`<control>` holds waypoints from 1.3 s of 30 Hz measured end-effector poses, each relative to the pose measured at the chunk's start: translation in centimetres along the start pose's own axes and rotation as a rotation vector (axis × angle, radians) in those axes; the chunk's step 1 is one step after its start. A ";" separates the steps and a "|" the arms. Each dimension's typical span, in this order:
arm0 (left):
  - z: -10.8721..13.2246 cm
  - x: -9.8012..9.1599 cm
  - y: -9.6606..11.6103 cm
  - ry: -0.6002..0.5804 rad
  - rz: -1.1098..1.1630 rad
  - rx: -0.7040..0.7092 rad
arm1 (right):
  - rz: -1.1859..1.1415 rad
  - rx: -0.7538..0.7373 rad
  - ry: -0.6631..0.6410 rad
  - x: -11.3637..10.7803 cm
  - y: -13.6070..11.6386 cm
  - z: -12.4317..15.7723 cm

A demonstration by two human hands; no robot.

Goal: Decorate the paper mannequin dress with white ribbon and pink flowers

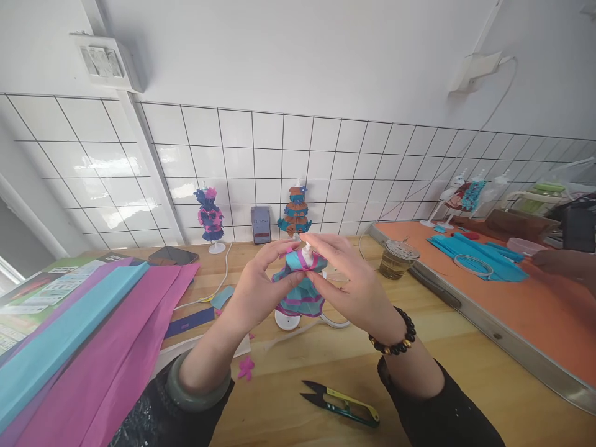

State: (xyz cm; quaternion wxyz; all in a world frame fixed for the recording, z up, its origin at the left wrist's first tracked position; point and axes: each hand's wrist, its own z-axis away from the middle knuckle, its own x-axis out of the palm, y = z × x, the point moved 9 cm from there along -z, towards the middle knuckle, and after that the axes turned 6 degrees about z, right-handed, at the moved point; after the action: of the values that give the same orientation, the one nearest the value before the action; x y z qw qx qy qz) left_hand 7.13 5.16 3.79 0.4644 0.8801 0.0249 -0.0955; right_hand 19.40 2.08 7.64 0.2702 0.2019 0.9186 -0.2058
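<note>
A small white dress form wears a teal dress with magenta trim [302,298] and stands upright on a round white base near the middle of the table. My left hand [264,279] is closed around the left side of its top, thumb on the chest. From the right, my right hand [347,279] grips the same bodice, its thumb close to the other thumb and its fingers behind the neck. Yellow and green thread snips [342,403] lie in front of the hands, beside a magenta paper flower [246,367].
Crepe paper sheets [88,335] lie at left. Two dressed forms [210,214] and a phone timer [261,225] stand by the tiled wall. A lidded cup [399,258] is right of my hands. Another person's hand [565,262] shows beyond the orange mat [507,310].
</note>
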 end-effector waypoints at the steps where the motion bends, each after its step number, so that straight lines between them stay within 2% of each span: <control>1: 0.0 0.0 0.1 -0.007 -0.008 0.007 | 0.002 0.002 -0.001 0.0 0.0 0.0; 7: 0.1 0.1 0.1 -0.031 -0.034 0.016 | 0.012 0.005 -0.004 0.1 0.1 0.0; 13: 0.1 -0.1 0.4 -0.002 -0.066 0.046 | 0.026 -0.001 -0.019 0.1 0.0 -0.1; 25: 1.1 0.1 3.5 -0.015 -0.152 0.205 | 0.001 -0.028 -0.022 0.3 -0.3 0.0; 32: 1.2 0.4 4.0 -0.026 -0.184 0.274 | 0.011 -0.045 -0.022 0.4 -0.3 0.1; 39: 1.4 0.8 4.6 -0.040 -0.313 0.327 | 0.015 -0.026 -0.010 0.3 -0.2 0.0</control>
State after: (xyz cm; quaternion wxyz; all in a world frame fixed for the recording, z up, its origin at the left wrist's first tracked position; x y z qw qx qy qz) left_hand 8.37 1.33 6.60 0.2955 0.9270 0.1364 -0.1865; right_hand 19.10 1.97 7.49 0.2790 0.2044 0.9182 -0.1929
